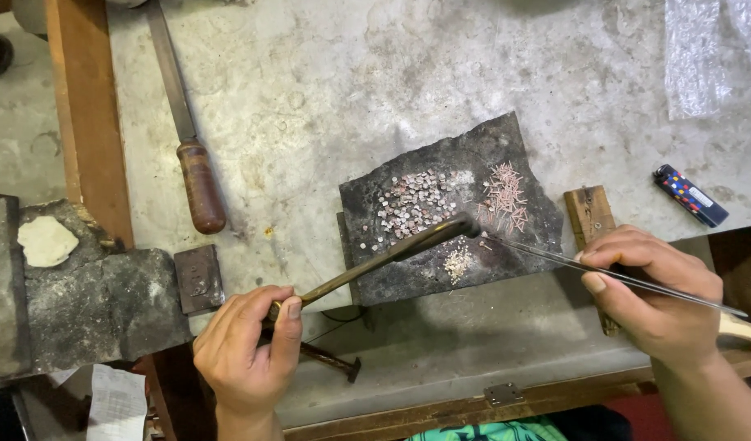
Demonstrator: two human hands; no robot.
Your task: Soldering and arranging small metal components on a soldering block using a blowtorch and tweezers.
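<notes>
Hands are working over the charred block (pixel 408 265) near the bench's front edge. Left hand (pixel 249 343) is gripping the brass blowpipe (pixel 375 261); right hand (pixel 649 286) is pinching tweezers (pixel 555 257). Small discs (pixel 408 204) and wire bits (pixel 504 196) are lying loose, apparently mostly unjoined.

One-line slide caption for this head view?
Left hand aims a brass torch while right hand points tweezers at tiny metal pieces on a charred block.
</notes>
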